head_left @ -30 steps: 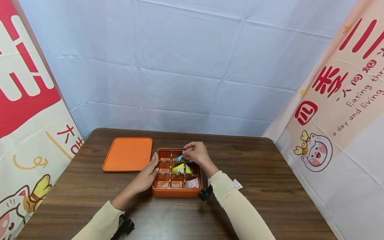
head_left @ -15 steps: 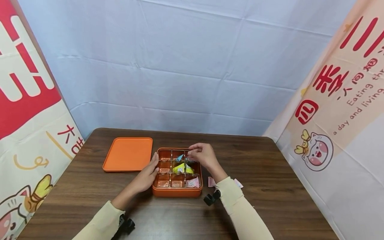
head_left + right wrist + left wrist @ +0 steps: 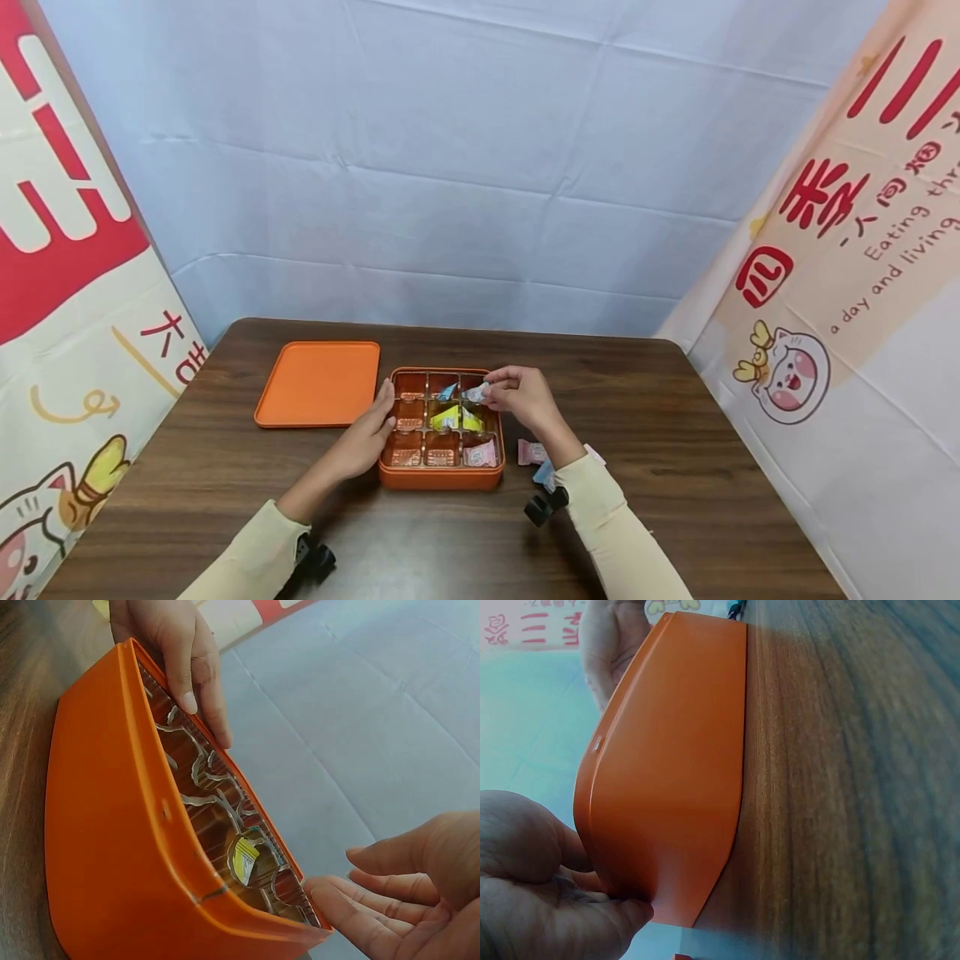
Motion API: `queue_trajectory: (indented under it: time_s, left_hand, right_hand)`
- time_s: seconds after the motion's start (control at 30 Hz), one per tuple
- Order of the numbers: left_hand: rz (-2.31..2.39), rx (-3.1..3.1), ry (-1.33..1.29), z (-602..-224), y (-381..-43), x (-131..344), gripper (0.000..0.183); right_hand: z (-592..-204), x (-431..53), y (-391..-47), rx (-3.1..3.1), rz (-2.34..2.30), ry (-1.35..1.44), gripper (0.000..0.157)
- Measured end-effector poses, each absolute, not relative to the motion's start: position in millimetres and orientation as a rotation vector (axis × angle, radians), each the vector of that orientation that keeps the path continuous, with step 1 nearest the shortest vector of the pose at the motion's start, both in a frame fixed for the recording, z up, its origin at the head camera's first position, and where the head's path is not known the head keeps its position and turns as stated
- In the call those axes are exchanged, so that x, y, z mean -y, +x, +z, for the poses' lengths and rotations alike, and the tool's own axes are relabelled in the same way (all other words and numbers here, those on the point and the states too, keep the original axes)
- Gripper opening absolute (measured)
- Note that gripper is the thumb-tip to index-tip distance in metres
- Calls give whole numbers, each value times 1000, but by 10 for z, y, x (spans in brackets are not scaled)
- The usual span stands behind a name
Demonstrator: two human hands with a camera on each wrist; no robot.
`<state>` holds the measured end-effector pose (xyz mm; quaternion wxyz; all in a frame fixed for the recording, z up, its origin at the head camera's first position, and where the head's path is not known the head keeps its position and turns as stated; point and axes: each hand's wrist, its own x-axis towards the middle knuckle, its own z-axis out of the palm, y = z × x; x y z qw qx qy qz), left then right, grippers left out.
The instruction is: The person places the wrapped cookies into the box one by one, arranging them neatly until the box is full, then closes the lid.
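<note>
One box (image 3: pixel 442 479), mid-frame: left hand (image 3: pixel 367 437), fingers straight, rests against its left side; right hand (image 3: pixel 528 400), thumb and fingers apart, at its upper-right corner beside blue-white packet (image 3: pixel 475 392).

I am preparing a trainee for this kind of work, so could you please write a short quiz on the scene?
1. Multiple choice: which compartment of the orange box is the right hand nearest to?
a) front left
b) back right
c) front middle

2. True or false: the left hand is touching the box.

3. Fill in the blank, using the person's own sides: the flat orange lid lies to the ____ of the box.

Key: 1. b; 2. true; 3. left.
</note>
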<state>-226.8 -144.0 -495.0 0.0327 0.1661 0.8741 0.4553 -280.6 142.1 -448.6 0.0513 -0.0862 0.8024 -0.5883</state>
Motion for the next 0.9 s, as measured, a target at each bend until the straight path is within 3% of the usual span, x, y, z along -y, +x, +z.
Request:
queue_trajectory:
  time_s: [0.9]
  left_hand:
    - [1395,-2676,514,-4950,-2273,1441,60]
  right_hand:
    - [-4511,-1646,-2631,-2433,-1762,-293,24]
